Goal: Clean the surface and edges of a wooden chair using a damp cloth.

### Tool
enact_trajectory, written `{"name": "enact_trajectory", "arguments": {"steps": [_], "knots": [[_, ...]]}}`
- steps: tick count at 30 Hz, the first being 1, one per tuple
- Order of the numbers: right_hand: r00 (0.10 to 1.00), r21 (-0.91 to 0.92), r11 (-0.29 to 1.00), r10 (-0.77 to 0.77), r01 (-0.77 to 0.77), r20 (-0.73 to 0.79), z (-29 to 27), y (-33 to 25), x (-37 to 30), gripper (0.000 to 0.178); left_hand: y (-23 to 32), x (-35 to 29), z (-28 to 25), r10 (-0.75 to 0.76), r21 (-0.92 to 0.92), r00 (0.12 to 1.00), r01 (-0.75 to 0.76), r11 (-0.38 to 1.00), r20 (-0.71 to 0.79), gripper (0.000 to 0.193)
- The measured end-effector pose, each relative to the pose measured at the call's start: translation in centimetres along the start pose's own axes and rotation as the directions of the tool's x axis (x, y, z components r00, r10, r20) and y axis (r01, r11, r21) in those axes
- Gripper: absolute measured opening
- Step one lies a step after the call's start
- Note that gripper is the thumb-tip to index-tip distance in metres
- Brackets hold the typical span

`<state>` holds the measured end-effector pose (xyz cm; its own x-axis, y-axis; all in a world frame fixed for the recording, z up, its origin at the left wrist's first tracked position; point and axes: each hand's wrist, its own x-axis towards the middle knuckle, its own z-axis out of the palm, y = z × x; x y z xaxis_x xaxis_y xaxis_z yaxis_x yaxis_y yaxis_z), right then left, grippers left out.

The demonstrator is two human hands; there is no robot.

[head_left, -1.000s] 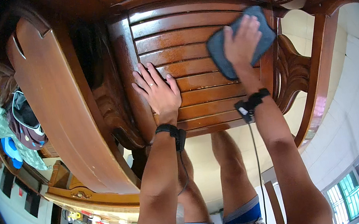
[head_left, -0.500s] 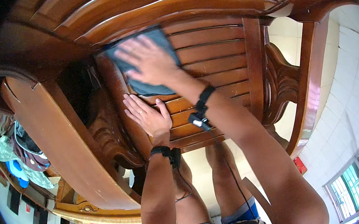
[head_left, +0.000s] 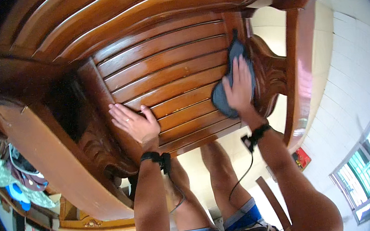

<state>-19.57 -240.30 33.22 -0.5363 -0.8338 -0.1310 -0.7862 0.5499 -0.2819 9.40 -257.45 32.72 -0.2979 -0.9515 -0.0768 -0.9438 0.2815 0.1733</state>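
My right hand (head_left: 240, 85) lies flat with its fingers stretched out on a dark blue-grey cloth (head_left: 223, 98). The cloth is bunched along the right side of a slatted wooden chair seat (head_left: 166, 74), next to the carved armrest support. On the left front part of the seat rests my left hand (head_left: 136, 125), palm down and fingers extended, with a ring on one finger. No cloth is under it. Black bands with cables circle both wrists.
A curved wooden backrest (head_left: 149, 9) rises at the far side. Wide armrests flank the seat, the left armrest (head_left: 61, 163) close to my left forearm. A red box (head_left: 301, 158) is at the right, below a tiled wall (head_left: 345, 68). Clothes and a basin (head_left: 27, 165) lie at the left.
My right hand has swept the cloth from the far left of the seat to its right side, and the cloth has bunched up. My left hand stays on the left part of the seat.
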Motion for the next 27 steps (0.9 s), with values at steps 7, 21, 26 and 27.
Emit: {"name": "enact_trajectory", "arguments": {"steps": [7,21,26,27], "knots": [[0.996,-0.010,1.000,0.010,-0.009,0.087,-0.8,0.4,-5.4,0.075,-0.5,-0.3,-0.2,-0.023,-0.023,0.999,0.023,0.999,0.031,0.077],[0.972,0.137,0.974,0.155,-0.181,0.179,-0.9,0.2,-2.0,0.073,-0.1,0.0,-0.2,0.007,-0.042,1.000,-0.006,0.999,0.014,0.077],[0.991,0.045,0.990,0.130,-0.132,0.037,-0.7,0.0,-11.6,0.071,-0.2,0.1,0.3,-0.001,-0.038,1.000,0.001,0.999,0.001,0.078],[0.993,0.076,0.991,0.111,-0.114,0.049,-0.6,-0.4,-10.7,0.069,-0.4,0.0,0.2,0.003,-0.028,1.000,-0.003,1.000,0.003,0.079]]}}
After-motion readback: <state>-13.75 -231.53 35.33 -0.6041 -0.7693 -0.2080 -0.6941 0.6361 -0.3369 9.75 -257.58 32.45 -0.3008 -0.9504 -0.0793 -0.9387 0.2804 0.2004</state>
